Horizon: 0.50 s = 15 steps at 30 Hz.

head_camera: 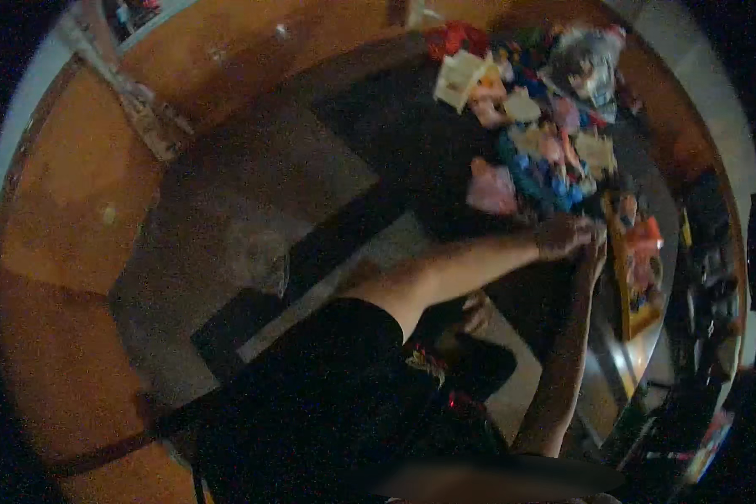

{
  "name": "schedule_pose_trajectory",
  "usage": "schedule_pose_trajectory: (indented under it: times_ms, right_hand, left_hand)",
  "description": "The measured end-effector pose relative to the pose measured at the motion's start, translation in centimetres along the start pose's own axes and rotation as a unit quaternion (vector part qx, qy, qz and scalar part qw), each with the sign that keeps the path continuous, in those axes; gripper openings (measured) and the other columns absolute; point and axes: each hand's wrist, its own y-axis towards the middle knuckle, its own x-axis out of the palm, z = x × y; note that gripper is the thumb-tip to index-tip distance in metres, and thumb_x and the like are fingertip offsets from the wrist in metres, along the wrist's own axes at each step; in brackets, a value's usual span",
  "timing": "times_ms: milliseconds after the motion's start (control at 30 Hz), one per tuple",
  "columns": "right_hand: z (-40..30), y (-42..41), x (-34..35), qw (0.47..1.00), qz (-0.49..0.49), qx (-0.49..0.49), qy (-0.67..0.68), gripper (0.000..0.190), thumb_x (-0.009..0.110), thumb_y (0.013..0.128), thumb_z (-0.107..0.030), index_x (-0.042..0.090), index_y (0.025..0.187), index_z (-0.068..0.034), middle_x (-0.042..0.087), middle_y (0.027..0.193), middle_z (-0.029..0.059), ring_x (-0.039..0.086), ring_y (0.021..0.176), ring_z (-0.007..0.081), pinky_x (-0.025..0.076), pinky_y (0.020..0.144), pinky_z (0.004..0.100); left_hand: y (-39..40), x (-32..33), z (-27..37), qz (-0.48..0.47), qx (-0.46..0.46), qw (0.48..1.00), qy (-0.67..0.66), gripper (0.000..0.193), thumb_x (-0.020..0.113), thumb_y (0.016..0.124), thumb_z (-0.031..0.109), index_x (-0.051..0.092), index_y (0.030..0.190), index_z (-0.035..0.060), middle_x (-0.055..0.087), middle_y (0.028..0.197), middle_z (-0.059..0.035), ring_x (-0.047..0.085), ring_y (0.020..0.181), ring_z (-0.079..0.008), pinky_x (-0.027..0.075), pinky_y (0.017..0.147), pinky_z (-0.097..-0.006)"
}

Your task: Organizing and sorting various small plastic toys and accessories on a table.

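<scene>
My left hand (564,238) and my right hand (595,249) meet at the right of the view, fingertips close together. Blur and dim light hide whether anything small is between them. Just above lies a pile of small colourful items, probably toys, with blue pieces (564,189) nearest. A pink item (492,189) lies left of the pile's lower end. Close to the right of my hands is a yellow-edged tray or box (624,302), with an orange item (646,233) and pinkish pieces in or on it.
Cream-coloured pieces (458,79), a red item (457,39) and a clear plastic bag (586,69) lie at the pile's far end. Orange-brown panels (69,233) curve round the dark floor. A bare foot (477,312) shows below my left forearm. Dark objects (709,271) line the right edge.
</scene>
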Motion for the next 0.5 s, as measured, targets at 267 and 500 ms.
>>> schedule_pose_trajectory:
  times_ms: [267,500]
  right_hand:
    - [-3.4,-0.8,1.6,0.995,0.089,0.022,-0.024,0.04,0.038,0.095,-0.033,0.053,0.113,0.0,0.058,0.108,0.0118,0.057,0.092,0.018,0.046,0.081,0.0312]
    - [-7.0,-2.5,4.0,0.989,0.118,0.049,0.078,0.036,0.043,0.096,-0.031,0.054,0.115,-0.002,0.06,0.103,0.0058,0.056,0.093,0.0159,0.044,0.08,0.0269]
  left_hand:
    - [0.1,1.3,0.3,-0.022,-0.012,0.988,0.15,0.036,0.037,0.095,0.03,0.055,0.115,0.007,0.056,0.115,-0.0164,0.054,0.106,-0.0318,0.041,0.092,-0.0392]
    - [-1.0,1.6,0.9,-0.006,0.13,0.923,0.363,0.028,0.054,0.082,0.013,0.059,0.109,0.0081,0.059,0.108,-0.0134,0.057,0.098,-0.0321,0.047,0.084,-0.0406]
